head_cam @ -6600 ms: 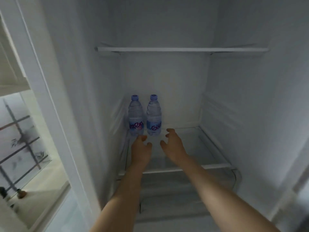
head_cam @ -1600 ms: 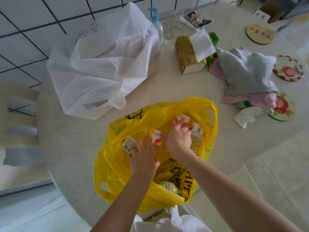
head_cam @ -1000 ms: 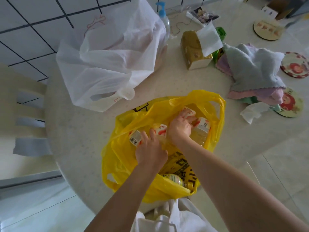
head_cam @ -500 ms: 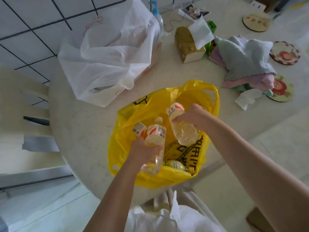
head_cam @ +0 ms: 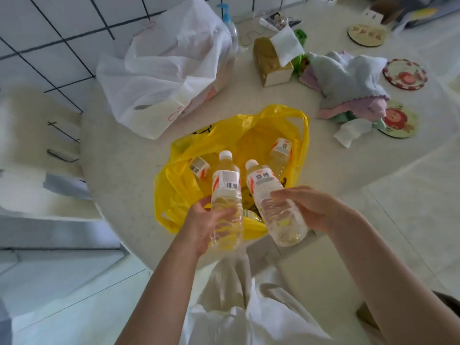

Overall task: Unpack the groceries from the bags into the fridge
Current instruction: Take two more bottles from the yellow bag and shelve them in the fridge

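A yellow plastic bag [head_cam: 179, 185] lies open on the round pale table [head_cam: 119, 175]. My left hand [head_cam: 204, 225] grips the lower part of a clear drink bottle [head_cam: 226, 188] with a white cap and a red-and-white label. My right hand [head_cam: 311, 207] holds a second bottle of the same kind [head_cam: 268, 195], tilted to the left. Both bottles hang above the bag's near edge. Two more such bottles stay in the bag, one at the left [head_cam: 199, 168] and one at the right [head_cam: 280, 155]. The fridge is out of view.
A white plastic bag [head_cam: 161, 70] sits behind the yellow one. Farther right are a gold tissue box [head_cam: 271, 63], a heap of pastel cloths [head_cam: 348, 85], a crumpled tissue [head_cam: 351, 131] and round coasters [head_cam: 404, 74]. A pale chair [head_cam: 37, 150] stands at the left.
Earlier my hands were at the fridge shelf beside two water bottles. Since then I reached into the yellow bag, and each hand has lifted one bottle out and toward me.
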A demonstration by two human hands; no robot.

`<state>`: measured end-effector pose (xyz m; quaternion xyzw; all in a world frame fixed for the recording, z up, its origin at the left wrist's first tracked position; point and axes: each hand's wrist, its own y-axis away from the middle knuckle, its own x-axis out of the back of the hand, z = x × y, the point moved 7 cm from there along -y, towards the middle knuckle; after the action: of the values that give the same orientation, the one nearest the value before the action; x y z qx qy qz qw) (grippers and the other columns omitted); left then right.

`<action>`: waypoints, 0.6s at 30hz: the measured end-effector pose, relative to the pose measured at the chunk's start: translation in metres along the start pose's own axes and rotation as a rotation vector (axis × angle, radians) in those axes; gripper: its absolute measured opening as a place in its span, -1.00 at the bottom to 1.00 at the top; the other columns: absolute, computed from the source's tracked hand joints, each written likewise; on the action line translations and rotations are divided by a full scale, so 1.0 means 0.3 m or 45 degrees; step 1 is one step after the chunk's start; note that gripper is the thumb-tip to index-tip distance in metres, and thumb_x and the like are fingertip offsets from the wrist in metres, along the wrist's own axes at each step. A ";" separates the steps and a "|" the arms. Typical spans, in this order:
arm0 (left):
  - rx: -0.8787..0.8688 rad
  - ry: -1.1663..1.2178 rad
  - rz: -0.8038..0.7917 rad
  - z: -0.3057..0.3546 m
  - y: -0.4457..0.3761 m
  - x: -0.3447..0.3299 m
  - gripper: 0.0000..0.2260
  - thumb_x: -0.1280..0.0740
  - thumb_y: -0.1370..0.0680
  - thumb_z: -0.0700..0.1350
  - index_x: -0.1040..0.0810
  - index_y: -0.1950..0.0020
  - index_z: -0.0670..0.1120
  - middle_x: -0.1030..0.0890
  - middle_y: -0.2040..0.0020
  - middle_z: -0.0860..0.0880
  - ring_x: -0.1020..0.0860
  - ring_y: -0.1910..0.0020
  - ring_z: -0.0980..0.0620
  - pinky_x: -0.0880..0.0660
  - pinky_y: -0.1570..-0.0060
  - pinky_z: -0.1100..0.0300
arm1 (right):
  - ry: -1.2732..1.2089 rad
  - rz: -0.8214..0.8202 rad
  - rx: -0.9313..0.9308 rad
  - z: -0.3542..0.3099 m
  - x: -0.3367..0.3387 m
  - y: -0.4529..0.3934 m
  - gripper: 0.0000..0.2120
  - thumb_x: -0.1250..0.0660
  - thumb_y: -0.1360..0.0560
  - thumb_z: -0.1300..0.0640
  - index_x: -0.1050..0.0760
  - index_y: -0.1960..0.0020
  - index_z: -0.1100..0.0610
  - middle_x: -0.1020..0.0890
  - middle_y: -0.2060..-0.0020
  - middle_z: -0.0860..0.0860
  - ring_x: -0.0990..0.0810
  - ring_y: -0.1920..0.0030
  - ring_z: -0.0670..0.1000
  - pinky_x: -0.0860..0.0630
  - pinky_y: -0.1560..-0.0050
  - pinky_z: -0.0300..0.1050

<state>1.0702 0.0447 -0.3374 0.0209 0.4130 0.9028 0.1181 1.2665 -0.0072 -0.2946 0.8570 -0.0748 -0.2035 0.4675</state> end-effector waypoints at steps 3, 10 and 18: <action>-0.047 0.145 -0.054 -0.082 0.091 -0.026 -0.47 -0.51 -0.36 -0.27 -0.50 -0.30 -0.06 -0.70 0.03 -0.16 -0.69 0.09 -0.18 -0.57 0.10 -0.07 | -0.083 0.014 0.083 0.071 0.007 0.052 -0.82 -0.35 -0.47 0.30 -0.51 -0.07 0.29 -0.67 0.20 0.18 -0.66 0.27 0.10 -0.62 0.28 -0.04; -0.133 0.432 -0.055 -0.330 0.331 -0.036 -0.54 -0.42 -0.39 -0.38 -0.52 -0.26 -0.11 -0.68 0.08 -0.19 -0.66 0.15 -0.20 -0.57 0.16 -0.02 | -0.067 -0.078 0.189 0.290 0.058 0.212 -0.48 -0.45 -0.20 0.24 -0.52 -0.16 0.29 -0.68 0.21 0.11 -0.65 0.26 0.04 -0.58 0.12 -0.01; -0.274 0.663 0.008 -0.576 0.640 -0.006 -0.30 -0.50 -0.23 -0.27 -0.35 -0.35 -0.16 -0.62 -0.01 -0.24 -0.64 0.13 -0.22 -0.59 0.07 -0.19 | 0.230 -0.268 0.184 0.540 0.012 0.432 -0.53 -0.44 -0.25 0.25 -0.52 -0.15 0.24 -0.67 0.05 0.17 -0.63 0.08 0.11 -0.57 -0.05 0.10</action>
<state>1.0111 -0.2047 -0.3070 -0.2230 0.3310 0.9169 0.0066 1.2102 -0.2047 -0.2655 0.9063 0.0435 -0.1676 0.3856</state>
